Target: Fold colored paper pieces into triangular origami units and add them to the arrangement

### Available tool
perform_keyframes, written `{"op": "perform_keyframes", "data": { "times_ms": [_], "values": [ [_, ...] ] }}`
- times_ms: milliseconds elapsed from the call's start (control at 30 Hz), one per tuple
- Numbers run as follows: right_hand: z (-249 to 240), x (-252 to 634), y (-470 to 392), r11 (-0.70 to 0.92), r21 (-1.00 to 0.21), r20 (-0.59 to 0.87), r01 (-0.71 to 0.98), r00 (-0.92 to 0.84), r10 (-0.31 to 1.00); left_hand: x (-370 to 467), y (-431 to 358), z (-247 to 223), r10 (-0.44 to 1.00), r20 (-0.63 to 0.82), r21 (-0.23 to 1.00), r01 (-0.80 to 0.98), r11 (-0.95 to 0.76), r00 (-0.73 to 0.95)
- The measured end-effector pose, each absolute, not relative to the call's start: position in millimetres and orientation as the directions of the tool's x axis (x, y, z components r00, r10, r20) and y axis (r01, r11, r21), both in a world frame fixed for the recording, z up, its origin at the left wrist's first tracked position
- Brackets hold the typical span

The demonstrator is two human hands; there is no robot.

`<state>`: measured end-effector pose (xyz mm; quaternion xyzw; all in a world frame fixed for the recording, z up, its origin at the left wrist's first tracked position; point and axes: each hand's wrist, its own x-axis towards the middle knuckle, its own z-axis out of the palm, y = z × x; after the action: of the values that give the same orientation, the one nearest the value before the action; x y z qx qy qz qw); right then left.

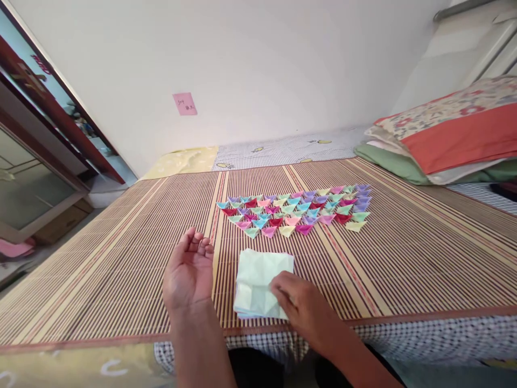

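Note:
A stack of square paper sheets (262,269) lies in front of me on the striped mat, its top sheet pale green and marked with fold creases. My right hand (297,299) is over the stack's right side, fingers curled together and fingertips at the top sheet; whether they pinch anything is hidden. To the left of the stack, my left hand (191,269) is raised palm up, its fingers loosely bent and slightly apart, holding nothing. Beyond the stack, many small folded paper triangles (286,230) in several colours are laid out in rows.
The bamboo-striped mat (141,253) covers a bed with checked cloth at its edges. Folded bedding (456,140) is piled at the right. A pink note (184,104) is stuck on the white wall behind. At far left is a doorway (72,108).

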<state>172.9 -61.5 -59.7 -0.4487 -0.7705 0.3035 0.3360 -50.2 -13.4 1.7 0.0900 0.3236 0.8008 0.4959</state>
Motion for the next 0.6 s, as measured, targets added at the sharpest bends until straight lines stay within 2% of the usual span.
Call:
{"op": "perform_keyframes", "data": {
  "times_ms": [67, 100, 167, 233, 333, 367, 500, 600],
  "values": [
    [-51, 183, -48, 0.257, -0.923, 0.209, 0.287, -0.188, 0.96, -48, -9, -7, 0.86, -0.158, 0.635, -0.717, -0.287, -0.485],
    [-46, 187, -40, 0.178, -0.975, 0.166, 0.136, -0.095, 0.982, -45, -6, -11, 0.862, -0.146, 0.663, -0.695, -0.278, -0.484],
    [-34, 191, -23, 0.081, -0.973, 0.085, -0.214, -0.008, 0.996, -36, -3, -18, 0.887, -0.105, 0.747, -0.624, -0.228, -0.45],
    [-26, 189, -8, 0.048, -0.9, 0.054, -0.434, -0.001, 0.999, -24, -1, -21, 0.944, -0.06, 0.825, -0.548, -0.136, -0.325],
    [-26, 179, 4, 0.021, -0.855, 0.022, -0.518, 0.005, 1.0, -9, -2, -22, 0.997, -0.023, 0.851, -0.525, -0.021, -0.077],
    [-29, 176, 5, 0.022, -0.854, 0.018, -0.52, 0.014, 1.0, -6, -2, -22, 0.999, -0.025, 0.854, -0.521, -0.001, -0.043],
    [-43, 176, 3, 0.027, -0.868, 0.039, -0.496, -0.014, 0.999, -5, -2, -25, 0.992, -0.043, 0.895, -0.445, -0.016, -0.122],
    [-46, 184, 3, 0.044, -0.907, 0.09, -0.419, -0.091, 0.992, -7, -1, -26, 0.978, 0.019, 0.936, -0.339, -0.09, -0.207]
  ]
}}
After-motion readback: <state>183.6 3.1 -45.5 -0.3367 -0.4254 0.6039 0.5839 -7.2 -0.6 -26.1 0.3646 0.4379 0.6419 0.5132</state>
